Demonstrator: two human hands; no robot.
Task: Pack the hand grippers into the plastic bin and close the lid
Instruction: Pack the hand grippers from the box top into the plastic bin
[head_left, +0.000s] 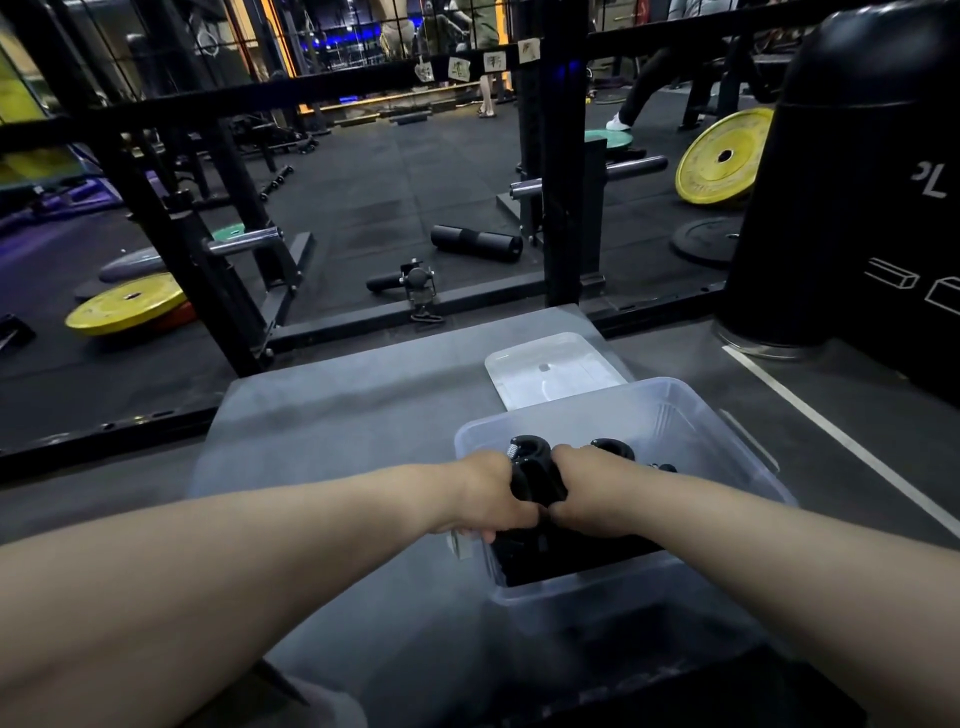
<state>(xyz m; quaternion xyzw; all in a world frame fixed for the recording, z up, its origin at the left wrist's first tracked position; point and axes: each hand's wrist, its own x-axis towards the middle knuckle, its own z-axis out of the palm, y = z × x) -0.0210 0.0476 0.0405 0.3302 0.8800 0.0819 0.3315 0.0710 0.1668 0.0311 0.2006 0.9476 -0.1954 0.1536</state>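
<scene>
Head view: left hand (491, 496) and right hand (587, 493) together clasp one hand gripper (535, 467), spring end far, over the plastic bin (675, 415) (lid (545, 369) off, on the surface (337, 415) beyond).

At lower centre the left hand (491, 499) and right hand (589, 499) cover most of the hand gripper (535, 467) held between them, and its handles are hidden under the palms. The other grippers (571, 561) in the bin (675, 410) merge into one dark mass, too murky to count. The bin's far wall hides the near edge of the lid (545, 364). At upper right the black bag (857, 182) runs off the frame. The paper notes (493, 62) at top centre are too small to read.
</scene>
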